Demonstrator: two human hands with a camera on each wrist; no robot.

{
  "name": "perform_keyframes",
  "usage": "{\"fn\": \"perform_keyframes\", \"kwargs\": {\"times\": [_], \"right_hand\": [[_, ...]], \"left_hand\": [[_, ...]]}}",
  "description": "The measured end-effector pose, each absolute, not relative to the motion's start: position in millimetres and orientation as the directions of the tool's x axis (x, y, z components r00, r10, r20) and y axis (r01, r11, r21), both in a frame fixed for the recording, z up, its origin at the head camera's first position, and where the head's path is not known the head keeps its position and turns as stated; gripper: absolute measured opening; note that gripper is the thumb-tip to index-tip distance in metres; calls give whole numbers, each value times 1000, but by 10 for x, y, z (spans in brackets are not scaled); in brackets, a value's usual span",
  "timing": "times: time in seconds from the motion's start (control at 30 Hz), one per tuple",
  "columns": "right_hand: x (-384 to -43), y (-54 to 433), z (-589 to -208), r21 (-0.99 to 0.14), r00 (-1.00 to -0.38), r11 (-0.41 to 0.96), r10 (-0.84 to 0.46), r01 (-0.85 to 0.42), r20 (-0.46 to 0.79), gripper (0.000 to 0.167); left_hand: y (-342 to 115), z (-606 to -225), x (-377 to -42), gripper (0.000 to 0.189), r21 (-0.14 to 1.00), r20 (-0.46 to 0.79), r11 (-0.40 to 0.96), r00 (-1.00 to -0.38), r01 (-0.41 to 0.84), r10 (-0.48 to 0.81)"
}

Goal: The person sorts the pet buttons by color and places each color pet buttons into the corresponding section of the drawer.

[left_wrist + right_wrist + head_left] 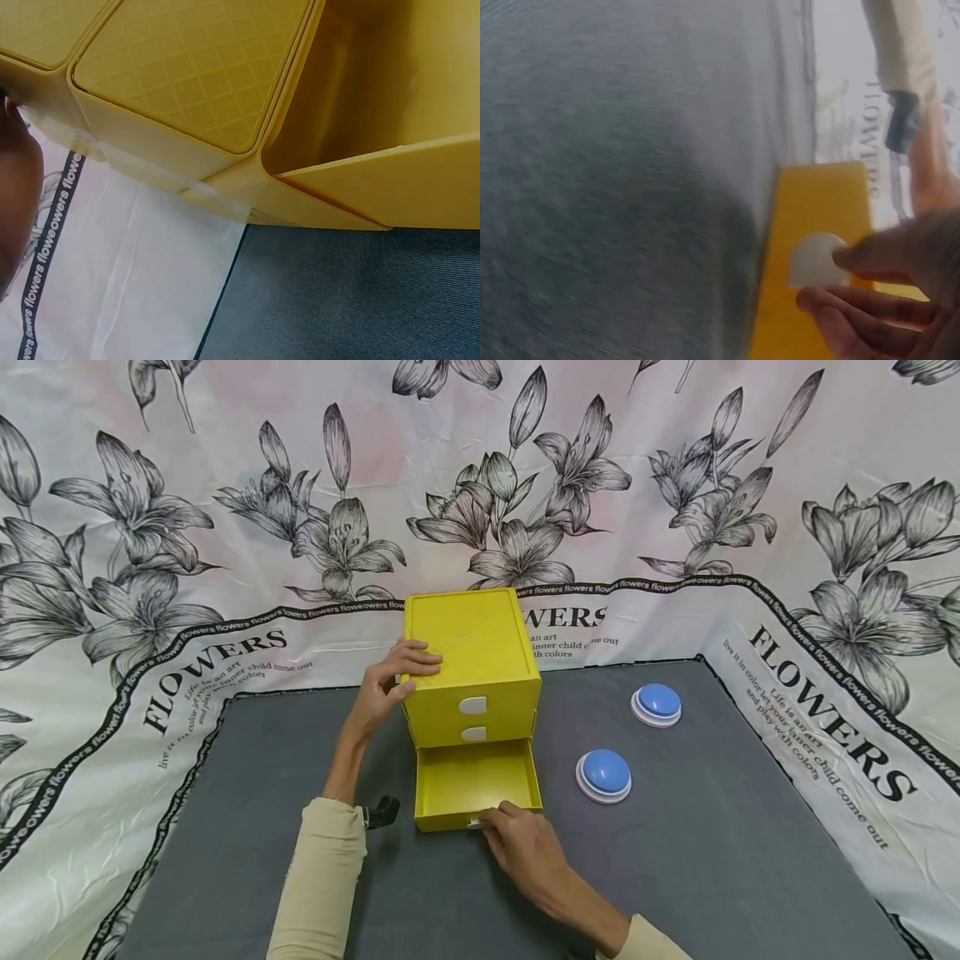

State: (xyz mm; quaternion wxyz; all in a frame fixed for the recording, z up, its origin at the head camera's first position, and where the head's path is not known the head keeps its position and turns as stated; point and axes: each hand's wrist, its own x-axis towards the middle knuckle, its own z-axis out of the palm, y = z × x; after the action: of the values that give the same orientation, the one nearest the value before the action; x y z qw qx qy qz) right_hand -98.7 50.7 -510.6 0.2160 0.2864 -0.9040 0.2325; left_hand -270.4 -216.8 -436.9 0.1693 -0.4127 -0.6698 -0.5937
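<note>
A yellow drawer unit [468,635] stands at the back of the grey table, with white half-round handles on its front. Its bottom drawer [472,777] is pulled out, and only bare yellow floor shows inside. My left hand [384,683] rests on the unit's left edge, fingers laid over the top and thumb by the front corner. In the left wrist view just a dark part of that hand [19,195] shows. At the drawer's front, my right hand [525,850] pinches the white handle [814,261] between thumb and fingers.
Two blue push buttons on white bases sit right of the unit, a nearer one [606,772] and a farther one [659,702]. A flower-printed cloth [337,643] hangs behind and along the sides of the grey tabletop [712,827].
</note>
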Motion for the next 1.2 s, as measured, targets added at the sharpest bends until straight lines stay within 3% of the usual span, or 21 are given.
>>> {"fn": "perform_keyframes", "kwargs": {"times": [0.2,0.43,0.53,0.63,0.7,0.9,1.07,1.2], "right_hand": [[-992,602,-4916,-310,-734,726,-380,-614,562,18],[-1217,855,-4861,-212,-600,745,-298,-632,742,16],[-1348,1012,-4870,-169,-590,795,-271,-583,760,16],[-1481,1175,-4886,-179,-654,847,-233,-500,720,20],[-1564,1284,-4905,-204,-727,884,-194,-421,658,27],[-1698,1548,-4940,-266,-938,948,-77,-173,338,63],[-1736,1629,-4930,-328,-993,941,-53,-86,108,79],[-1761,1624,-4927,-350,-998,935,-54,-63,33,80]], "left_hand": [[-2159,-4357,-2700,51,655,719,-47,-603,754,345],[-2173,-4360,-2702,50,655,719,-42,-606,754,339],[-2173,-4369,-2704,49,658,718,-46,-607,752,342],[-2169,-4371,-2702,49,661,715,-46,-610,749,342],[-2166,-4370,-2701,50,661,716,-45,-611,749,338],[-2169,-4373,-2702,45,666,710,-39,-616,745,340],[-2171,-4378,-2709,47,660,715,-46,-608,750,344],[-2173,-4377,-2715,48,651,724,-54,-598,757,344]]}}
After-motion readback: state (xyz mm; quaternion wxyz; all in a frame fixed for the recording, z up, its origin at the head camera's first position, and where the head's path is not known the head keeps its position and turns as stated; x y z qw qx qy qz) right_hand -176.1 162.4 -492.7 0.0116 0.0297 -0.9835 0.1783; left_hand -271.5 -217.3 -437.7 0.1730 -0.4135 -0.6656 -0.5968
